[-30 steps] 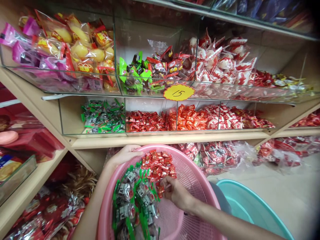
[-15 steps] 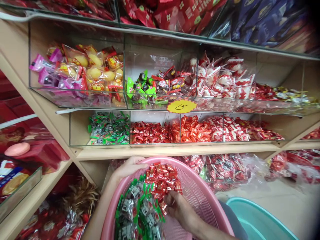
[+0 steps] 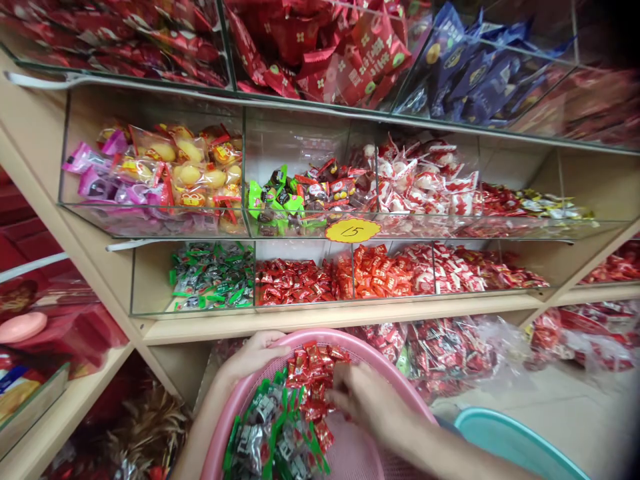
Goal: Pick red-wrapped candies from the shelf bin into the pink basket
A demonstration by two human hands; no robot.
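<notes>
Your left hand (image 3: 257,353): fingers clamped on rim of pink mesh basket (image 3: 325,337), likely steadying it. Your right hand (image 3: 365,400): fingers blurred, cannot tell whether apart or closed. Red-wrapped candies (image 3: 313,370) just left of right fingertips; green-and-clear-wrapped candies (image 3: 265,427) farther left, nearer you, seemingly heaped by kind. Versus half second ago: right hand farther toward far rim, covering red heap's right edge.

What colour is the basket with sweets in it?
The plastic basket is pink, best seen in the head view.
</notes>
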